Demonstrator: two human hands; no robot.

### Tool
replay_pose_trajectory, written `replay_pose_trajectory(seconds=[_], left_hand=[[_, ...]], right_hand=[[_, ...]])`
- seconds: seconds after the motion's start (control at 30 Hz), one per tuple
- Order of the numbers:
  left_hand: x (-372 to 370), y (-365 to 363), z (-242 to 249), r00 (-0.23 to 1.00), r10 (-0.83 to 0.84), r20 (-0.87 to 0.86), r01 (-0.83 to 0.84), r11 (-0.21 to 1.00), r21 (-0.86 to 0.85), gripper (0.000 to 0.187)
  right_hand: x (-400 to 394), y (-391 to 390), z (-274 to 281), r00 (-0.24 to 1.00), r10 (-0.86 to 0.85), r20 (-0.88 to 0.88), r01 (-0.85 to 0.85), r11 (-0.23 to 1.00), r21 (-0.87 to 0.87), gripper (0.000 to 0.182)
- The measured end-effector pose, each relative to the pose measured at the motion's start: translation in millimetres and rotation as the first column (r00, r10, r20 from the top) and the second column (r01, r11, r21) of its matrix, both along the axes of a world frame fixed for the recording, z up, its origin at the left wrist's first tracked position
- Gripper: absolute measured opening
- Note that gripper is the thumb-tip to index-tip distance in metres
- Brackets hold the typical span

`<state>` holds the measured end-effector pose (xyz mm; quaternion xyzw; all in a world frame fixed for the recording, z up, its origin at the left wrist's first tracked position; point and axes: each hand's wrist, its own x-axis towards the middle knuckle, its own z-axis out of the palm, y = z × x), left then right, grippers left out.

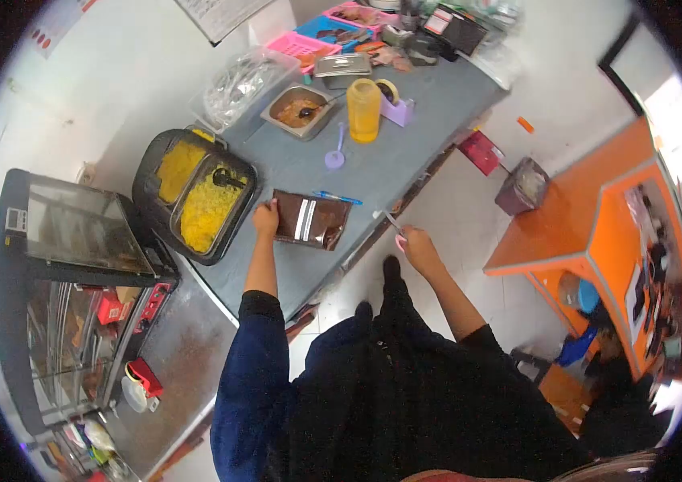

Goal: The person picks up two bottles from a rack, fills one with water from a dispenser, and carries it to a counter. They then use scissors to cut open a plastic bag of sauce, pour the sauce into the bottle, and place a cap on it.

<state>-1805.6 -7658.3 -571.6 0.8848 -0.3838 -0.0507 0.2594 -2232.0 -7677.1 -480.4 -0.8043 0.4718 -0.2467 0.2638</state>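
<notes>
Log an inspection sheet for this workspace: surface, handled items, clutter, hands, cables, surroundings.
Surface: grey counter, crowded along its far end.
Handled items: brown packet with white stripes, lying flat; bladed tool, apparently scissors.
Clutter: blue pen by the packet; purple scoop-like utensil, bottle of yellow liquid and tape dispenser farther off; yellow food and metal food pan toward the left.
Hands: left hand grips the packet's left edge; right hand holds the tool beyond the counter's edge.
Cables: nothing seen.
Surroundings: glass-sided cabinet left, orange desk right.
</notes>
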Motion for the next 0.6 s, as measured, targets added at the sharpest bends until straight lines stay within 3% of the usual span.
replay_pose_trajectory(seconds=[0.1, 0.13, 0.27, 0.3, 0.4, 0.47, 0.5, 0.57, 0.6], left_hand=[[4, -13, -1, 0.999, 0.003, -0.05, 0.0, 0.998, 0.058, 0.057], [3, -13, 10, 0.971, 0.075, -0.229, -0.044, 0.99, 0.137, 0.054], [-9, -9, 28, 0.685, 0.153, -0.712, -0.238, 0.971, -0.021, 0.034], [-13, -9, 36, 0.7, 0.137, -0.701, -0.243, 0.968, -0.054, 0.033], [-44, -4, 89, 0.726, 0.057, -0.685, -0.214, 0.966, -0.146, 0.03], [-90, -10, 176, 0.723, -0.053, -0.689, -0.159, 0.957, -0.241, 0.027], [-110, -10, 200, 0.718, -0.045, -0.694, -0.122, 0.974, -0.189, 0.023], [-138, -7, 221, 0.87, -0.132, -0.474, 0.052, 0.983, -0.179, 0.023], [-145, -4, 219, 0.876, -0.108, -0.47, 0.014, 0.98, -0.198, 0.023]], right_hand=[[25, -70, -29, 0.976, 0.151, -0.155, -0.143, 0.988, 0.062, 0.02], [33, -90, -37, 0.964, 0.189, -0.185, -0.186, 0.982, 0.034, 0.02], [61, -143, -55, 0.917, 0.322, -0.236, -0.35, 0.932, -0.089, 0.02], [67, -154, -49, 0.904, 0.351, -0.245, -0.388, 0.913, -0.123, 0.02], [99, -168, -5, 0.802, 0.596, -0.03, -0.596, 0.803, 0.029, 0.023], [133, -167, 32, 0.691, 0.617, 0.376, -0.707, 0.685, 0.174, 0.028], [150, -167, 58, 0.613, 0.674, 0.412, -0.761, 0.645, 0.076, 0.028], [173, -157, 98, 0.448, 0.761, 0.469, -0.826, 0.553, -0.108, 0.028], [180, -155, 92, 0.408, 0.802, 0.437, -0.886, 0.464, -0.024, 0.027]])
